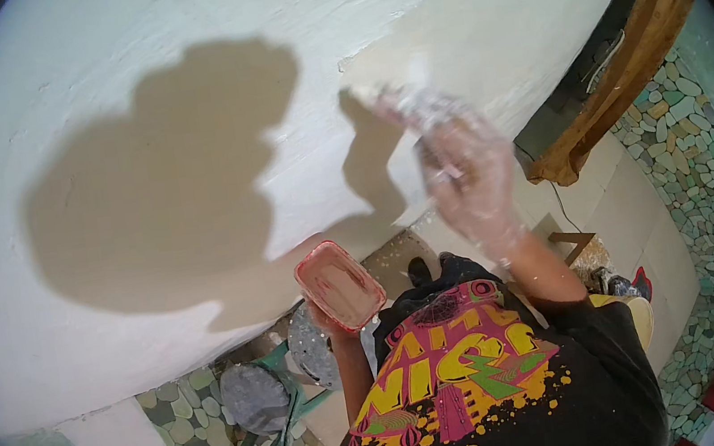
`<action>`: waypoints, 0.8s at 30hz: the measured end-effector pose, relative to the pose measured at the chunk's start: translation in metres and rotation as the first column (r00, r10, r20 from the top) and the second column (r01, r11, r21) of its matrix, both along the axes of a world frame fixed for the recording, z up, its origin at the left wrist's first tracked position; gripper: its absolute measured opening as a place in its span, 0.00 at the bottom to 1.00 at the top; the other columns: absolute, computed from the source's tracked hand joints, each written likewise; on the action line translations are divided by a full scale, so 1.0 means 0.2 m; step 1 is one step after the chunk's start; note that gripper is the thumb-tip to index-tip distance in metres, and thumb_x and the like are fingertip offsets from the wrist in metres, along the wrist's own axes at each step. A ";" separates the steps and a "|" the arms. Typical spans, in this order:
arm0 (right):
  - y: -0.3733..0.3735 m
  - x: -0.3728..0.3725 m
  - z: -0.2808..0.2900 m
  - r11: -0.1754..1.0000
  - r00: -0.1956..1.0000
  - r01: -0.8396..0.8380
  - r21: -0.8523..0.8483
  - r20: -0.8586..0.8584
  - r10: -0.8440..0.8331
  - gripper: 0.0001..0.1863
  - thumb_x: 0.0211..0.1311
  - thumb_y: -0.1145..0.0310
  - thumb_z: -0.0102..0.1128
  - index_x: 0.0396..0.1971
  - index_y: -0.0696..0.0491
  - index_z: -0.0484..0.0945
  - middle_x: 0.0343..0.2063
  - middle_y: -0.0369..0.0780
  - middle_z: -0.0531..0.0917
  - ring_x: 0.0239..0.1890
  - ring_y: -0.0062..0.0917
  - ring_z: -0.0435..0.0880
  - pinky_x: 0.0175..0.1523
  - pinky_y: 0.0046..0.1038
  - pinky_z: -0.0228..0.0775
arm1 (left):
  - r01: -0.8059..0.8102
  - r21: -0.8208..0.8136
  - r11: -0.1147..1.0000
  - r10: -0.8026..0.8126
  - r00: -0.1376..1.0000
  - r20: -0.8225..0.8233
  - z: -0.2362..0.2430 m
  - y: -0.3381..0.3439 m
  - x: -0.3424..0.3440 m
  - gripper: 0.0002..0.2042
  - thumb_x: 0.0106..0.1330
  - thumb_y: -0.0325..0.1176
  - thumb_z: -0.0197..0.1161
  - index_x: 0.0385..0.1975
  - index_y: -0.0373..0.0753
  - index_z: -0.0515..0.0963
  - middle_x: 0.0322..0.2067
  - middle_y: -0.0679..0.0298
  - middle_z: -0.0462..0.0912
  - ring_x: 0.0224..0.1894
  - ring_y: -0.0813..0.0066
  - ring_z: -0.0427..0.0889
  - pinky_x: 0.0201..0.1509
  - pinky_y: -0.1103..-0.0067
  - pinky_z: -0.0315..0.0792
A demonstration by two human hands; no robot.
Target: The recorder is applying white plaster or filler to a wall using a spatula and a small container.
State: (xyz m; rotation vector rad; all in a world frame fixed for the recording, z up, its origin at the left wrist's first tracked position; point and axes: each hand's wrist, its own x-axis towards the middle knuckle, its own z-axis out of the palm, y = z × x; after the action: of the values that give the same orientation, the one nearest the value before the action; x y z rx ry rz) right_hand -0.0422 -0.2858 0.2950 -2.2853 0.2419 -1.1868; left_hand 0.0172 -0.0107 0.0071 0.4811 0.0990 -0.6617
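White streaks the right fingers (442, 112); beyond them, the wall (194, 10) is off-white. Below them, the tub (365, 315) is red, the shirt (496, 385) black with yellow-pink-green print.

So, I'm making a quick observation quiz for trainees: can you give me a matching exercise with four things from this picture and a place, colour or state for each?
Things
1. Tub
2. Right hand
3. Wooden piece
4. Shirt

Descriptions
A. Black with a bright, colourful print
B. Held in the left hand
C. Brown, at the picture's upper right
D. Smeared with white, raised in front of the pale wall

Right pairs: 1-B, 2-D, 3-C, 4-A
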 end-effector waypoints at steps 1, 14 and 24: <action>-0.03 -0.02 0.05 0.998 0.999 0.046 0.052 0.016 -0.047 0.26 0.48 0.81 0.57 0.52 0.51 0.80 0.47 0.44 0.83 0.45 0.36 0.83 0.49 0.33 0.78 | -0.004 0.004 1.000 0.004 1.000 0.000 0.02 0.00 -0.01 0.36 0.65 0.64 0.50 0.68 0.47 0.62 0.63 0.60 0.70 0.62 0.54 0.72 0.62 0.53 0.70; 0.08 0.12 0.09 0.978 0.988 0.121 -0.172 0.113 -0.102 0.27 0.46 0.85 0.57 0.50 0.54 0.81 0.48 0.44 0.82 0.50 0.40 0.81 0.52 0.35 0.74 | 0.086 -0.059 0.995 -0.086 0.996 -0.006 0.14 -0.05 0.01 0.37 0.66 0.64 0.48 0.68 0.44 0.60 0.63 0.55 0.69 0.61 0.52 0.73 0.62 0.54 0.70; -0.16 -0.06 0.10 0.918 0.995 0.099 -0.385 0.029 -0.095 0.28 0.49 0.77 0.63 0.54 0.44 0.80 0.56 0.38 0.79 0.57 0.35 0.78 0.62 0.39 0.71 | 0.114 -0.147 0.982 -0.110 0.993 0.036 0.14 -0.05 0.03 0.38 0.66 0.65 0.48 0.68 0.44 0.61 0.63 0.56 0.70 0.62 0.53 0.72 0.62 0.54 0.70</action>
State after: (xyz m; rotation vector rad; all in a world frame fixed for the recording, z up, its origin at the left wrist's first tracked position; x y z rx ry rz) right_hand -0.0547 -0.3170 0.3156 -2.6303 0.1258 -1.3991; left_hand 0.0225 -0.0214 0.0356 0.3532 -0.0039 -0.7671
